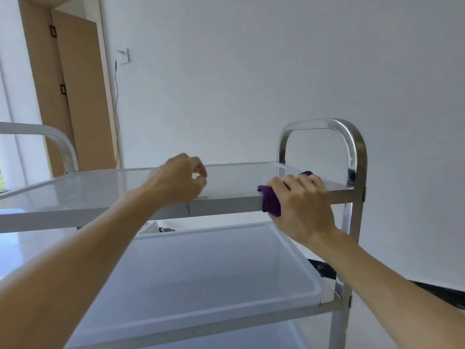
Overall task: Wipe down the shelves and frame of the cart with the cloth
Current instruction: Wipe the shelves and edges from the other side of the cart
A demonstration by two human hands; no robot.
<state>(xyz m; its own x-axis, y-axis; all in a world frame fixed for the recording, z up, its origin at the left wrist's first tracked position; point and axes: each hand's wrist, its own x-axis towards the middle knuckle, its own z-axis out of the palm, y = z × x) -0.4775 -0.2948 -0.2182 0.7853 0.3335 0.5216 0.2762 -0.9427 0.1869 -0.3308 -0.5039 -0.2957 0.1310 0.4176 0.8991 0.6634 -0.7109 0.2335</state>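
Cloth (271,201), purple and bunched, sits folded over the near edge of the cart's top shelf (100,187), close to its right corner: part lies on the shelf surface, part hangs down over the front lip. The right hand (302,205) holds it there, fingers curled over the wad on top and the heel of the hand below the lip, so the grip is closed around cloth and edge together. A little purple shows beyond the fingertips, towards the right post.

That near edge is the long axis that matters: it runs left to right across the view, and nearly all of it lies to the left of the grip, with only a short stretch left to the right before the post (356,187) and its curved handle. A wipe along the edge would likely go leftward.

The left hand (180,178) is at the same edge near its middle, fingers loosely curled and holding nothing; whether it touches the shelf I cannot tell. Below, a white tub (201,270) fills the middle shelf.
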